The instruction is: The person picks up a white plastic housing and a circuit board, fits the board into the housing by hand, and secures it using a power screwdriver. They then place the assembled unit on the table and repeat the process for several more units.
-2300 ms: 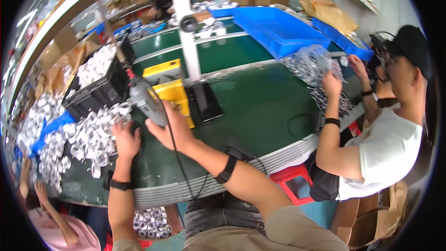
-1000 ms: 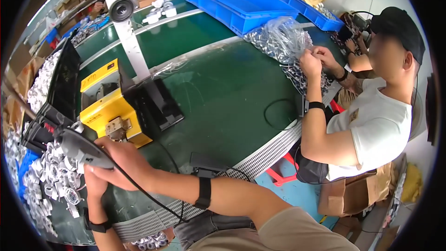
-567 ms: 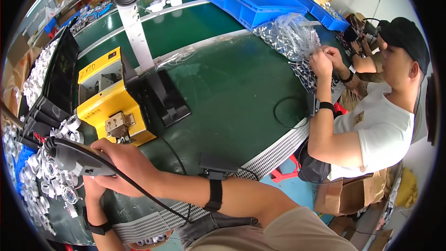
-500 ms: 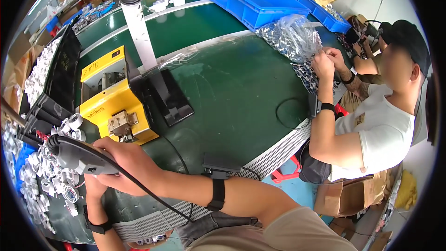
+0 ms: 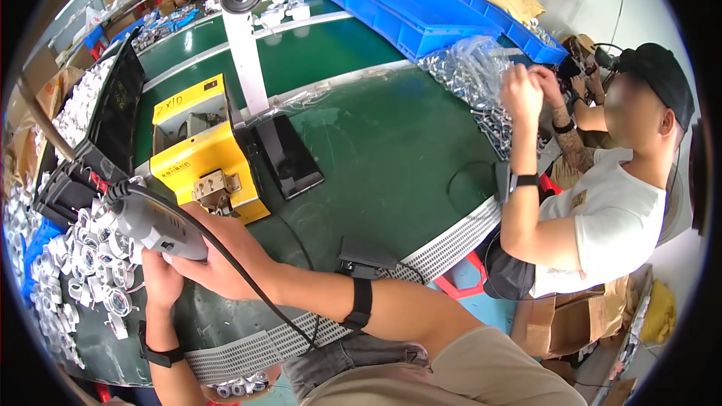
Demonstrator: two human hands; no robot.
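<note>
My right hand [image 5: 229,256] is wrapped round a grey electric screwdriver [image 5: 162,225] with a black cord at its upper end. The tool's lower end is hidden behind my hands. My left hand [image 5: 162,278] is closed just below it, touching or nearly touching the right; what it grips, if anything, does not show. Left of my hands, a heap of white round fittings [image 5: 94,252] spreads over the green table [image 5: 383,158]. Just beyond my right hand stands a yellow machine [image 5: 203,158] with a metal block on its front.
A black flat device [image 5: 289,158] lies beside the machine, near a white post [image 5: 244,60]. A black crate [image 5: 113,105] holds white parts at the left. At the right a co-worker [image 5: 602,203] handles something by a plastic bag of screws [image 5: 470,68]. Blue trays [image 5: 406,11] stand behind.
My right hand and the screwdriver have tilted slightly and sit a little further right in view. The whole view has shifted a little. The co-worker's hands have risen slightly from the bag.
</note>
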